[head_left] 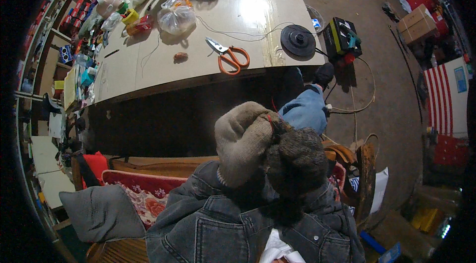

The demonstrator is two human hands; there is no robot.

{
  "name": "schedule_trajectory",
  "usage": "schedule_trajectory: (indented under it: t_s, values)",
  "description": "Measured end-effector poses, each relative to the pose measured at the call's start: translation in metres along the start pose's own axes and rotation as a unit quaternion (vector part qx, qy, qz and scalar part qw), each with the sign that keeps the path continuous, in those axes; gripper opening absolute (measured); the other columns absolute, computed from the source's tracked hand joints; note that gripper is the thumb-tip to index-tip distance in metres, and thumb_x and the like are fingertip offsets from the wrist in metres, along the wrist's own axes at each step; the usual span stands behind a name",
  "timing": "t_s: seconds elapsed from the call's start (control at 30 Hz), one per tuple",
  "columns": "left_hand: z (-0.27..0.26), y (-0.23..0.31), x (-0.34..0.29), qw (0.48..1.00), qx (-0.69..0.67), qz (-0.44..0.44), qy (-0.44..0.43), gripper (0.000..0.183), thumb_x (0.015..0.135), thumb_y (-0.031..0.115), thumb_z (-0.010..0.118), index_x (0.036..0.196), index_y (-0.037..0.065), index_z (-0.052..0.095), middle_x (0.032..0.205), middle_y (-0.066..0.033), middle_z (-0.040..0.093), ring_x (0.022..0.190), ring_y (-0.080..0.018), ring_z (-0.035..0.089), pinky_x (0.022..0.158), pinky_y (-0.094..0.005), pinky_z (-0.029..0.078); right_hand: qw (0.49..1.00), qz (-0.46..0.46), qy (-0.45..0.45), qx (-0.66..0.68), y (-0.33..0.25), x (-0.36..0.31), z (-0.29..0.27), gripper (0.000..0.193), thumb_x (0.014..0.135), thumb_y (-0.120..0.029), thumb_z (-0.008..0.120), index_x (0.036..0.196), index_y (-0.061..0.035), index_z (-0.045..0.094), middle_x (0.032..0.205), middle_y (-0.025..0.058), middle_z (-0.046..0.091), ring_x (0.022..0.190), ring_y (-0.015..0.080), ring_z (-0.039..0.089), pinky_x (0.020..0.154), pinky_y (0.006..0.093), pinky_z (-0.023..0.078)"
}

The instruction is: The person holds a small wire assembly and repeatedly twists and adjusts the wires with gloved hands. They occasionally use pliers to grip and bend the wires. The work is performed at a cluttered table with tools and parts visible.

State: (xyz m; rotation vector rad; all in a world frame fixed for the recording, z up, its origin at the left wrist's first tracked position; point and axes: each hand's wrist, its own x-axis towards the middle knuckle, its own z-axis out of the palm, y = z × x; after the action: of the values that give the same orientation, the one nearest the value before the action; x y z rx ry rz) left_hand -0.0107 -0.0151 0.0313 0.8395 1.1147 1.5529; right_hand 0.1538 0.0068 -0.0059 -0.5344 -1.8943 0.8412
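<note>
My left hand (243, 136), in a thick beige-grey knit glove, is closed with its fingers curled inward. Pressed against it is my right hand (300, 156), in a darker grey glove and also closed. A thin red strand (270, 120) shows where the two gloves meet. Whatever else they grip is hidden between them. Both hands are held in front of my chest, on the near side of the table (148, 77). Beyond them, orange-handled scissors (232, 59) lie on the tabletop with the blades apart. A small reddish-brown bundle (180, 57) lies left of the scissors.
A black round disc-shaped lid (298, 40) sits near the table's right corner. Farther back are a tied plastic bag (176, 16) and a red-labelled jar (140, 25). A black-and-green box (342, 39) with a cord stands right of the table. A grey cushion (101, 213) lies at lower left.
</note>
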Motion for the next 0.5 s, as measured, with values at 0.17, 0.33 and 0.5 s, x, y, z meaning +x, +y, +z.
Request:
schedule_trajectory:
  t_s: [0.17,0.33,0.5]
  values:
    - [0.001,-0.0016,-0.0025,1.0,-0.005,-0.002,0.012,0.023,0.093,0.021,0.067,0.102,0.0,0.07,0.089,-0.0091,0.071,0.081,-0.017,0.068,0.075,-0.0304,0.057,0.997,-0.022,-0.008,-0.072,0.0016,0.0052,-0.0037,0.028,0.081,-0.013,0.08,0.107,-0.0079,0.071,0.105,0.0127,0.072,0.098,0.0311,0.069,0.086,0.045,0.055]
    - [0.0008,-0.0066,-0.0014,0.999,0.028,0.028,0.004,0.023,0.094,0.022,0.066,0.102,0.001,0.069,0.09,-0.0084,0.07,0.082,-0.0171,0.068,0.076,-0.0303,0.057,0.997,-0.027,-0.025,-0.061,-0.0047,0.0078,-0.0041,0.027,0.081,-0.02,0.077,0.106,-0.0103,0.074,0.107,0.0124,0.073,0.099,0.0345,0.07,0.089,0.0499,0.056]
    - [0.0058,-0.0071,-0.0053,0.996,0.066,0.042,0.051,0.022,0.091,0.024,0.066,0.097,0.003,0.067,0.087,-0.0066,0.068,0.077,-0.0147,0.065,0.07,-0.0309,0.054,0.999,-0.04,-0.022,-0.026,0.0048,-0.0011,-0.0015,0.029,0.082,-0.021,0.077,0.11,-0.0122,0.074,0.11,0.0125,0.073,0.102,0.0352,0.07,0.093,0.0497,0.055]
